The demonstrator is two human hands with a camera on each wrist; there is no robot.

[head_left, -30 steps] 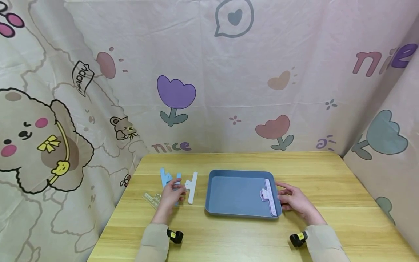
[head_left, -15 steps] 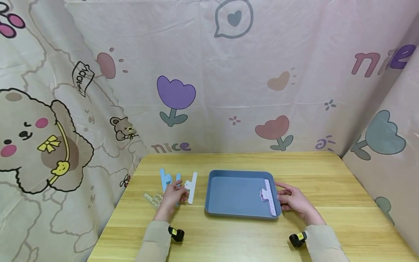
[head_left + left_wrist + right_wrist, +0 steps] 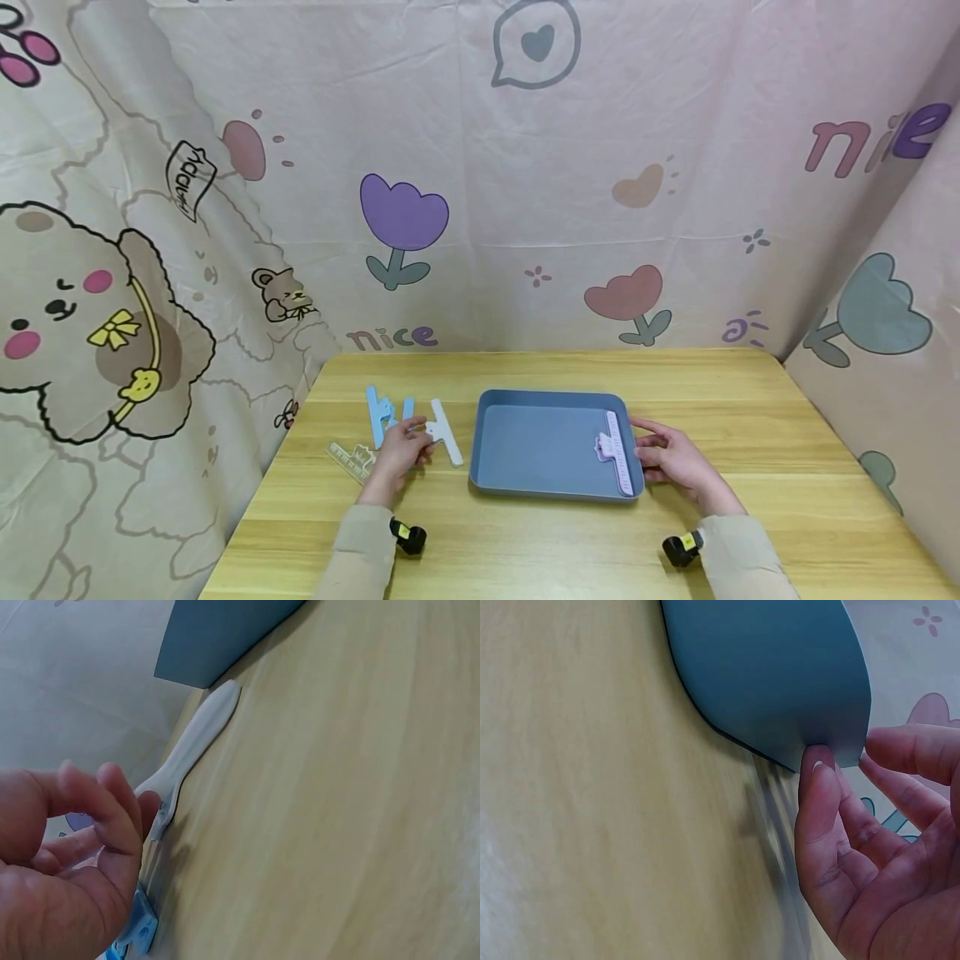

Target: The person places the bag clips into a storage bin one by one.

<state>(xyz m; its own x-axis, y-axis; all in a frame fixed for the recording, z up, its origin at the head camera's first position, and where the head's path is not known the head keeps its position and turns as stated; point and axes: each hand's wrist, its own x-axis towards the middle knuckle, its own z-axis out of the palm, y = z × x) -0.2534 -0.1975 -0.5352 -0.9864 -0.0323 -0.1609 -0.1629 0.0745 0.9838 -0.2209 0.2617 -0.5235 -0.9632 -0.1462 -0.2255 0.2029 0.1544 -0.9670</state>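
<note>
In the head view, my left hand [image 3: 401,454] pinches the near side of a white bag clip [image 3: 447,435], which lies slanted on the table. The left wrist view shows curled fingertips at the middle of the white clip [image 3: 199,735]. Blue clips [image 3: 380,415] lie just behind this hand, partly hidden by it. A beige, see-through clip [image 3: 351,460] lies to its left. My right hand [image 3: 675,458] rests its fingertips against the outer right wall of a grey-blue tray [image 3: 551,492]. A lilac clip [image 3: 617,454] lies inside the tray along its right side.
The wooden table [image 3: 555,550] extends in front of the tray and to its right. A printed curtain [image 3: 517,167] hangs behind the table and along both sides. A small black camera [image 3: 408,537] sits on the left wrist, with another camera [image 3: 681,550] on the right.
The white clip has turned, its far end swinging left and its near end right. My left hand has shifted slightly right with it. My right hand and the tray stay put.
</note>
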